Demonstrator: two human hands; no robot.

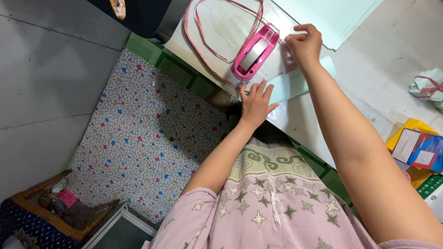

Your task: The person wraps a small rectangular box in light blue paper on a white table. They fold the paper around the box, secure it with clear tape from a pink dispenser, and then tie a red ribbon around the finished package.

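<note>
A pink tape dispenser (255, 50) with a grey roll sits on the white table (378, 74). My right hand (304, 44) is beside its cutter end, fingers pinched together on what looks like clear tape pulled from it. My left hand (255, 102) lies flat, fingers spread, pressing the near end of a pale green folded paper (295, 83) at the table's edge. The paper runs from my left hand towards my right wrist.
A pink ribbon loop (203, 32) lies behind the dispenser. Pale green sheets (337, 16) are stacked at the back. A wrapped parcel with a pink ribbon (429, 87) and coloured boxes (417, 147) sit at the right. Mosaic floor (138, 124) lies at the left.
</note>
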